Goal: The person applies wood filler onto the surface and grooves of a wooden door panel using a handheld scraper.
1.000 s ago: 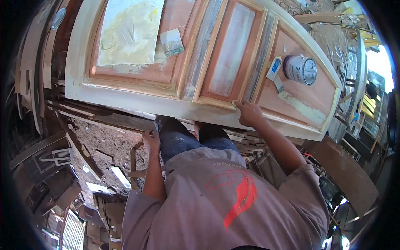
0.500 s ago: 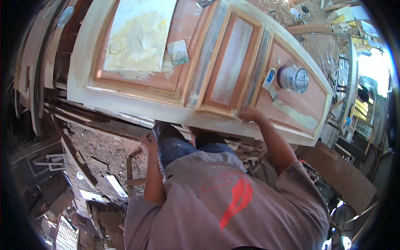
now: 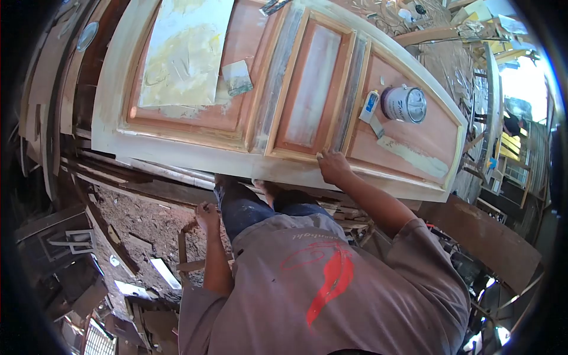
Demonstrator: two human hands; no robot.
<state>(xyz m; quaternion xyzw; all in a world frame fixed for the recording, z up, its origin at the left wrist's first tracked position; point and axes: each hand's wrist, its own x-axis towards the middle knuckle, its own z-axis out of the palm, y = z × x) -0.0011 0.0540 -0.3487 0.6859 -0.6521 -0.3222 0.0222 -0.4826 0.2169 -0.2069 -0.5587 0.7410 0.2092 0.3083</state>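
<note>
A panelled wooden door point(image 3: 189, 155) lies flat in front of me. My right hand point(image 3: 335, 166) is at its near edge, at the lower corner of the narrow middle panel, fingers closed on something small I cannot make out. Beside my thigh hangs my left hand point(image 3: 207, 217), fingers curled, touching no part of the door; what it holds, if anything, is too small to tell. On the right panel stand a paint can point(image 3: 404, 104) and a putty knife point(image 3: 370, 112) near a pale smear of filler. The left panel bears a putty-covered sheet point(image 3: 184, 53) and a smeared scraper blade point(image 3: 237, 77).
Long boards point(image 3: 44, 94) lean at the far left. Wood scraps and a white strip point(image 3: 165, 273) litter the ground on my left. A brown curved board point(image 3: 488, 236) stands at the right. Another tool point(image 3: 274, 6) lies at the door's far edge.
The view has shifted, so the door and can sit farther left than a second ago. My right hand stays by the middle panel's corner; my left hand still hangs beside my thigh.
</note>
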